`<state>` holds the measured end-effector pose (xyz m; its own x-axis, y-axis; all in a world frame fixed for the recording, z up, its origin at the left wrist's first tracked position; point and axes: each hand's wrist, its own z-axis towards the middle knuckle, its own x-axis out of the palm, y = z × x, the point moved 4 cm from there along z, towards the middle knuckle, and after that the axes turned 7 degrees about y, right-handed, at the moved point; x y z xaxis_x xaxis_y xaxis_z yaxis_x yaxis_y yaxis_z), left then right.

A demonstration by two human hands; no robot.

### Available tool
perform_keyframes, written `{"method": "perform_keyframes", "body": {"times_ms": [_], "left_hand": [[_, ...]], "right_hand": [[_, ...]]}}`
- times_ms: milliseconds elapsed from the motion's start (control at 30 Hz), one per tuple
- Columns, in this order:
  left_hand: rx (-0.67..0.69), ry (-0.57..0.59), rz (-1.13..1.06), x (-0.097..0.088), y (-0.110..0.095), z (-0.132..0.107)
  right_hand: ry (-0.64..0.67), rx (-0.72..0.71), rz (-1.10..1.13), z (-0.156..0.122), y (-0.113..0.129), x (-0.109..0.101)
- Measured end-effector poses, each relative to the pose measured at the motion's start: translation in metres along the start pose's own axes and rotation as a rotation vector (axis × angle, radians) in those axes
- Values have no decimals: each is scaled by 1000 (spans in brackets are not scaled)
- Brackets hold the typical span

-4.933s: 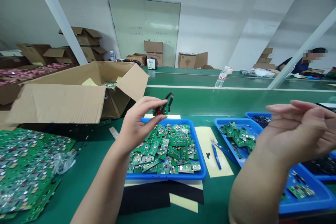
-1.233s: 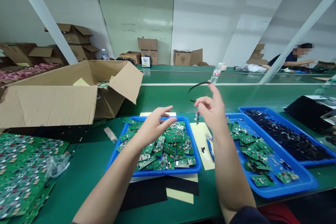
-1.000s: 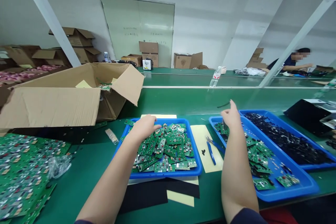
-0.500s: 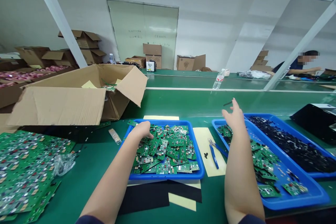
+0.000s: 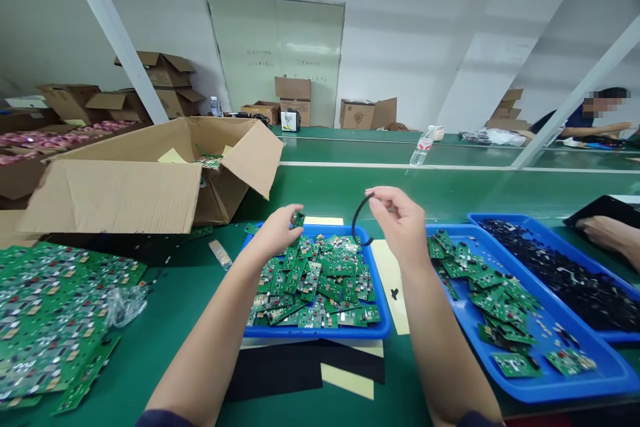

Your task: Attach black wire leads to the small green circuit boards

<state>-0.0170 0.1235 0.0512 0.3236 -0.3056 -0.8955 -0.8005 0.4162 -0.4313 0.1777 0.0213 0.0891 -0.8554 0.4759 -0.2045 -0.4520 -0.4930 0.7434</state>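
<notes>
My left hand (image 5: 281, 230) is closed in a pinch on a small green circuit board (image 5: 299, 219), raised over the back left of a blue tray. Between the thumb and fingers of my right hand (image 5: 401, 223) is a thin black strip (image 5: 355, 217), bent into a curve and hanging over the tray's back right corner. The blue tray (image 5: 320, 333) below holds a heap of loose green circuit boards (image 5: 325, 280). A second blue tray (image 5: 565, 390), right of my right forearm, has more boards and small bits in it.
Farther right, a tray of black pieces (image 5: 560, 273) lies near another person's hand (image 5: 611, 235). Large board panels (image 5: 55, 320) are at left, before an open cardboard box (image 5: 120, 180). Black sheet (image 5: 280, 373) and yellow paper (image 5: 397, 317) lie on the bench. A bottle (image 5: 423, 147) stands behind.
My left hand has lifted out of the heap with a circuit board. My right hand has come left and lower with the black strip. Another person's hand now shows at right.
</notes>
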Motion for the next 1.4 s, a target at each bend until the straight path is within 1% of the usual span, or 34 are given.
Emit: {"method": "perform_keyframes", "body": {"times_ms": [33, 67, 100, 133, 167, 200, 333, 467, 533, 600, 733, 800, 833, 900, 967, 1100, 1167, 1300, 1333, 1400], "left_hand": [[71, -38, -93, -3, -9, -6], [202, -113, -320, -9, -19, -13], [343, -143, -516, -12, -29, -20], [443, -168, -639, -15, -37, -27], [505, -194, -721, -18, -43, -34], [533, -209, -770, -19, -48, -39], [519, -190, -827, -20, -58, -48], [516, -255, -758, -20, -55, -46], [507, -265, -735, -19, -53, -44], [502, -237, -719, -17, -53, -43], [510, -170, -692, -19, -58, -47], [509, -194, -709, -22, -59, -50], [505, -216, -719, -24, -58, -51], [494, -244, -716, -26, -58, -53], [479, -264, -681, -27, -57, -54], [445, -324, -636, -26, -55, -54], [438, -320, -629, -24, -56, -52], [428, -278, -616, -23, -57, -51], [437, -244, -622, -22, -58, -52], [483, -141, -640, -18, -61, -53]], "right_hand": [[58, 11, 39, -2, 2, 5], [111, 18, 68, -3, 4, 10], [152, 19, 90, -5, 7, 14], [183, 17, 107, -7, 9, 18], [206, 12, 120, -8, 11, 20], [226, 9, 128, -10, 13, 23], [304, -17, 130, -15, 17, 30], [266, -86, 123, -18, 20, 30], [267, -112, 99, -18, 21, 29], [269, -137, 30, -17, 21, 27], [141, -256, -202, -16, 24, 22], [130, -273, -272, -17, 24, 24], [146, -250, -287, -17, 24, 26], [179, -177, -270, -18, 21, 30], [181, -126, -191, -18, 20, 31], [209, -115, 38, -19, 23, 32], [202, -105, 99, -20, 25, 34], [77, -149, 54, -22, 25, 36], [38, -160, 53, -22, 24, 35], [-45, -160, 99, -21, 20, 33]]}}
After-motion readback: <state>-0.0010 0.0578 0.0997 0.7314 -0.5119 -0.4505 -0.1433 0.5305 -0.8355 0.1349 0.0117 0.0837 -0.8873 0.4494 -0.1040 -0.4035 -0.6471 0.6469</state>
